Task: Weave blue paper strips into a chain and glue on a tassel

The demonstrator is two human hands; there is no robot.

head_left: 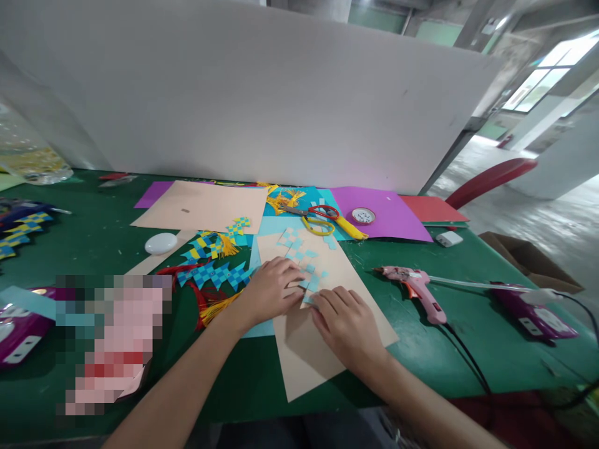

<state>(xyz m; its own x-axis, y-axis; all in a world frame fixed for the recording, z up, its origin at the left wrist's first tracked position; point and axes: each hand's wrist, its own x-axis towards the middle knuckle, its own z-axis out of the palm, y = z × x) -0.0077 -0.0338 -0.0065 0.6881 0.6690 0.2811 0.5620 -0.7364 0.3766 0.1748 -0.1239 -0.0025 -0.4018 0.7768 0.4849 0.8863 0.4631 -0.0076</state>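
Note:
A woven strip of pale blue and cream paper (pixel 306 257) lies on a cream paper sheet (pixel 299 368) in the middle. My left hand (pixel 276 285) rests at the strip's left side, fingers bent against its near end. From the right, my right hand (pixel 346 321) meets the same end, thumb and fingers closed on it. Both hands are close together, and the exact pinch is partly covered by the fingers. Finished-looking blue and yellow woven paper fish (pixel 215 274) with yellow tassels and red cords lie left of my left hand.
Red- and yellow-handled scissors (pixel 321 215) and a yellow cutter (pixel 350 228) lie behind the strip. A pink glue gun (pixel 414 290) with its cable is to the right, near a purple power strip (pixel 538 315). A white board (pixel 262 93) stands along the back.

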